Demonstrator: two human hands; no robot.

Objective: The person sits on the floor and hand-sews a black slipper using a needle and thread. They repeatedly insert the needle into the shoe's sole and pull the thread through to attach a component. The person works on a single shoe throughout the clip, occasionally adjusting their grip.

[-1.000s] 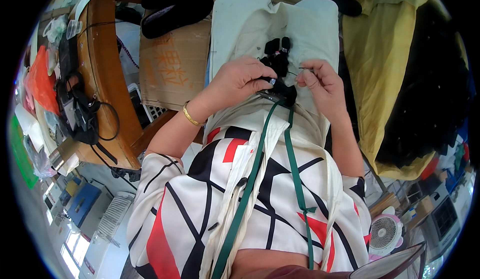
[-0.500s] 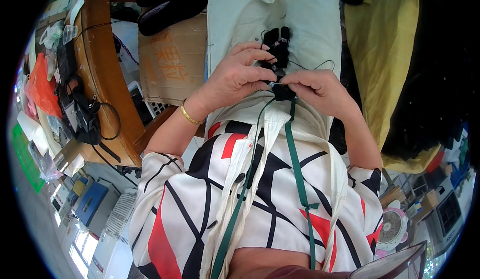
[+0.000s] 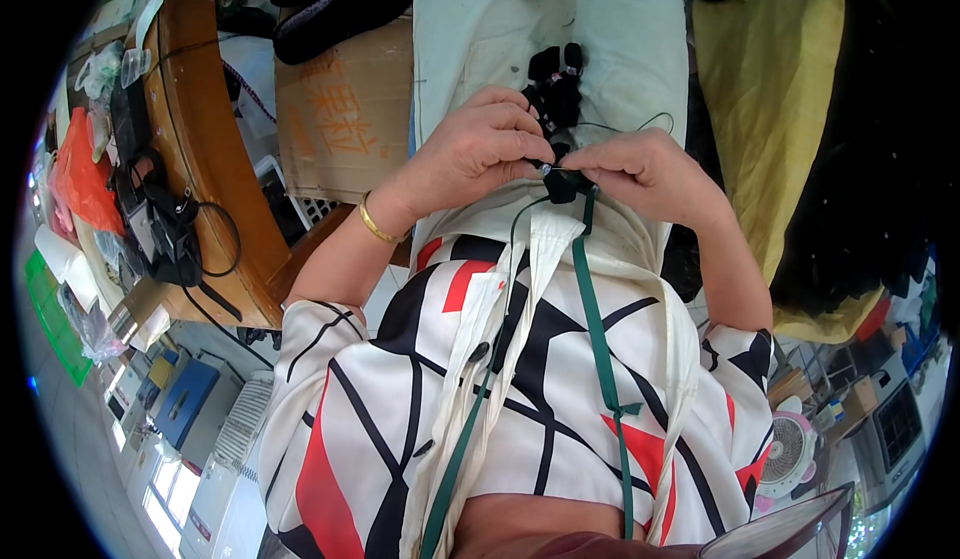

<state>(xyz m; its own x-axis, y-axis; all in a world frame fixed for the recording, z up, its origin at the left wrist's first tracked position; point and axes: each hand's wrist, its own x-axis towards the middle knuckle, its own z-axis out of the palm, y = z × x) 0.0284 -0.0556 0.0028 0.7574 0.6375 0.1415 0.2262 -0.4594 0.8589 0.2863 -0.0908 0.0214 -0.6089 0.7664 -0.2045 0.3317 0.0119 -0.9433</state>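
Observation:
My left hand (image 3: 485,149) is closed in a pinch on a small black fabric piece (image 3: 562,189), with a tiny shiny bit beside the fingertips. From the right, my right hand (image 3: 650,174) pinches a thin needle (image 3: 563,169) against that piece. Dark thread (image 3: 657,119) loops up behind the right hand. Just beyond the fingers, several more small black pieces (image 3: 556,89) lie bunched on the pale cloth (image 3: 635,49) over my lap. A green cord (image 3: 592,319) hangs down my front, below the hands.
To the left stand a wooden table (image 3: 225,189) and a cardboard box (image 3: 345,109) with black shoes (image 3: 345,19) on top. Yellow cloth (image 3: 765,129) and a dark heap (image 3: 860,189) lie on the right. A pink-and-white fan (image 3: 788,454) sits at lower right.
My right hand has shifted slightly, its knuckles a little higher. The black pieces appear a bit lower and less covered by my left fingers. Both pinches stay in place.

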